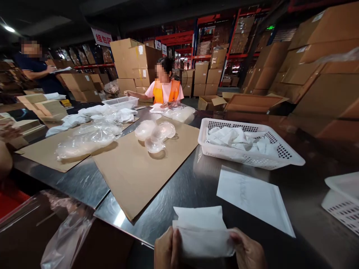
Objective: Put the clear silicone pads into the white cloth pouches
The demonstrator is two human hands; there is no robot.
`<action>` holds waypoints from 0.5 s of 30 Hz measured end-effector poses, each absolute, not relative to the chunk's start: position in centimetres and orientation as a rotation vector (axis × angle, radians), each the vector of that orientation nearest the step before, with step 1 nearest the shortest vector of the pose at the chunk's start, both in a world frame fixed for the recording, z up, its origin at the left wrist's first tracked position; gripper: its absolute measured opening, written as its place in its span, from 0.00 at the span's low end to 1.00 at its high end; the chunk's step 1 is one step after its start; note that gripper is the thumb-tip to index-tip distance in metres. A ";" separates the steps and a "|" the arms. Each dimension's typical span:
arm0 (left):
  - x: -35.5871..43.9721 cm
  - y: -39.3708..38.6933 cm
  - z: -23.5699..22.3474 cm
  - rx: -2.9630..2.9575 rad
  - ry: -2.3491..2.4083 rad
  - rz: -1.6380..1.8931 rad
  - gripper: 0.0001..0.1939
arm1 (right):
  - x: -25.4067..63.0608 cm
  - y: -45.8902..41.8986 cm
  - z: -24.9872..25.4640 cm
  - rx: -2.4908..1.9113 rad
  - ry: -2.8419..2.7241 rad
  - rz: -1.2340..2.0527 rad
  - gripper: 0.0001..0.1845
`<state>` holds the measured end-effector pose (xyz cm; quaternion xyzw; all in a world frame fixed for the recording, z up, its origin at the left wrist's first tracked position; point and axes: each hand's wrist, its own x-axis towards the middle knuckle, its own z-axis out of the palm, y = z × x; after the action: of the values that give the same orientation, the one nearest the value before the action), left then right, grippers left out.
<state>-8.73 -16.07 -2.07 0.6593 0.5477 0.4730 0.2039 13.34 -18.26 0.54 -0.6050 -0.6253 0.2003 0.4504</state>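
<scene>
Both my hands hold a white folded cloth pouch (202, 232) at the near edge of the steel table (179, 194). My left hand (166, 249) grips its left side, fingers closed on it. My right hand (246, 251) pinches its right edge. A flat white bag (254, 197) lies on the steel just beyond, to the right. Further back, a white plastic basket (249, 158) holds crumpled white pieces. Clear round cups (155, 133) rest on a brown cardboard sheet (140, 168).
A person in an orange vest (166, 91) sits across the table by another white basket (121, 101). Another person stands far left. Plastic-wrapped items (86, 140) lie on a second cardboard sheet. Cardboard boxes are stacked all around. A white basket's corner (343, 201) shows at right. A clear plastic bag (64, 231) hangs at lower left.
</scene>
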 end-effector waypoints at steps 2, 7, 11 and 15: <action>-8.1 -16.1 -2.3 1.861 1.594 1.347 0.26 | 13.2 -18.0 0.3 -1.609 -1.485 0.424 0.30; -8.0 -15.9 -2.8 2.042 1.685 1.324 0.26 | 12.5 -17.6 1.1 -1.771 -1.451 0.257 0.34; -8.2 -15.8 -3.0 2.200 1.798 1.249 0.26 | 12.3 -17.5 1.6 -1.782 -1.522 0.211 0.34; -8.1 -15.7 -3.1 2.302 1.886 1.082 0.23 | 12.3 -17.1 1.3 -1.837 -1.605 0.086 0.36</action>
<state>-8.14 -15.68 -3.06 0.7271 0.5954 0.3416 -0.0125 12.34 -17.10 1.28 -0.7067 -0.6178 0.0332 0.3432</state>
